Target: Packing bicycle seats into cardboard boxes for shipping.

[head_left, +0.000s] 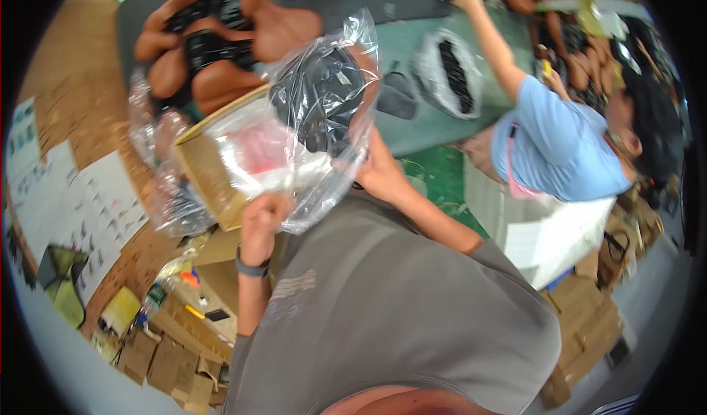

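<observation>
A clear plastic bag (303, 194) with a brown moulded piece and black glossy material inside is in front of me, partly over an open cardboard box (197, 166). My left hand (266, 216), with a dark band on its wrist, is closed on the near edge of the bag. Its fingers are curled tight beside the box's near side. My right hand (381, 170) grips the bag from its right side, and some of its fingers are hidden behind the plastic. Inside the box lie a pink packet (258, 147) and clear film.
Brown moulded pieces (224, 83) with black wrapping are piled on the dark green table. A dark grey cloth-like item (396, 97) and a white plastic bag of black material (456, 76) lie farther right. A co-worker in a blue shirt (567, 139) reaches across there. Cardboard boxes (173, 363) stand lower left.
</observation>
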Available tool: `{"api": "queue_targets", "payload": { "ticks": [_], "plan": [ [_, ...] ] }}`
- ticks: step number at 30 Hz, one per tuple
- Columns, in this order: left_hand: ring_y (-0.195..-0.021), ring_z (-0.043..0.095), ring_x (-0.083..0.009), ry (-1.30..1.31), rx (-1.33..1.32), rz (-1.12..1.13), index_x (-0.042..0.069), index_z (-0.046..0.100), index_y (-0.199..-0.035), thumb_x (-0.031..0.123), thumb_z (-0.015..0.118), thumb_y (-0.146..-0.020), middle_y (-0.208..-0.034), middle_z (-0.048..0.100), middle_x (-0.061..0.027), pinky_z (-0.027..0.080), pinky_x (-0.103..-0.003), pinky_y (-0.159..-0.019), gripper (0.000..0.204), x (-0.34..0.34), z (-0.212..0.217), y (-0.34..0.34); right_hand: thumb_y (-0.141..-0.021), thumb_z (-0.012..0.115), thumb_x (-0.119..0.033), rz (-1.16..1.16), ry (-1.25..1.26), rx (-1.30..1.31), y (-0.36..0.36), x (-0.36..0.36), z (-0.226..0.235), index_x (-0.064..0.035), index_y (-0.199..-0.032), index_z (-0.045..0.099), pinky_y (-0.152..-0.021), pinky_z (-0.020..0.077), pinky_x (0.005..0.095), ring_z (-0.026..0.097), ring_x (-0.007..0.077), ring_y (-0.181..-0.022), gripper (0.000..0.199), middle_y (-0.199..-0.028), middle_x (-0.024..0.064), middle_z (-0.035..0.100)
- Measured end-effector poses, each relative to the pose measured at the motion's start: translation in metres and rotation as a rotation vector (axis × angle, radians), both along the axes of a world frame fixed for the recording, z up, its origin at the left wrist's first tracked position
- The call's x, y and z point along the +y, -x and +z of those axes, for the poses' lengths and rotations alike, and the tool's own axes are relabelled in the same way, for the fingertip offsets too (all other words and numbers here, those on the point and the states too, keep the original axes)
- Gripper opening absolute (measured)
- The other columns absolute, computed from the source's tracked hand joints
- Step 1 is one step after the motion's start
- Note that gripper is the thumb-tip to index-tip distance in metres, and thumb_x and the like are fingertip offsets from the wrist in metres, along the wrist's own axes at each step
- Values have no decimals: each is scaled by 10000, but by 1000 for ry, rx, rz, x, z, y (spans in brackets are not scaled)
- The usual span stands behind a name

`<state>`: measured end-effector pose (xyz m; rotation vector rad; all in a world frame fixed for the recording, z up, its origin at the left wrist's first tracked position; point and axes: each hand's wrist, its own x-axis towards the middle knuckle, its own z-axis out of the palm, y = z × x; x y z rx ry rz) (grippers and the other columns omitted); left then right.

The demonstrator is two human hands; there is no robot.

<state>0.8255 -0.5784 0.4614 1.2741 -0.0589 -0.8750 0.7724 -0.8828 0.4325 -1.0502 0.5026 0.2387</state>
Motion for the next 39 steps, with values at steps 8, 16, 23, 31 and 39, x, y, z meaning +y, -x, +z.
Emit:
{"api": "queue_targets", "payload": {
  "ticks": [8,16,23,31,39],
  "plan": [
    [-1132,691,-214,213,203,774,123,638,-1409,400,675,-1089,-1282,714,-67,604,-403,-915,425,112,-51,-157,-929,832,-184,318,768,-513,-172,20,8,-76,-1478,658,-1167,493,457,632,382,-1362,586,-1478,185,674],
    [-972,699,-178,-81,132,1226,81,608,-1441,109,744,-1035,-1295,713,-125,581,-263,-737,430,381,-212,-160,-854,877,-321,191,1363,-292,-396,17,-160,107,-1314,582,-1075,556,509,690,482,-1213,694,-1265,352,705],
    [-1328,590,-376,-1417,-680,832,-80,481,-1550,92,770,-998,-1524,570,-279,462,-486,-1150,647,120,-138,-66,-704,977,-514,222,1390,210,-398,-2,-186,-75,-1427,506,-1117,497,564,641,421,-1325,968,-1373,237,679],
    [-790,766,-272,-790,-666,-176,35,783,-1181,246,742,-1047,-931,802,-130,589,-359,-715,254,-58,-176,-26,-758,939,-391,-153,1201,-110,-152,-90,-90,-36,-1218,677,-1019,594,447,755,358,-1127,637,-1213,173,775],
    [-902,729,-351,-979,-750,-442,86,741,-1012,294,816,-959,-968,743,-125,569,-474,-790,227,-152,-313,-16,-792,909,-56,-285,984,-122,130,-124,-86,-12,-1312,675,-1176,511,403,658,313,-1407,572,-1496,201,685]
  ]
}}
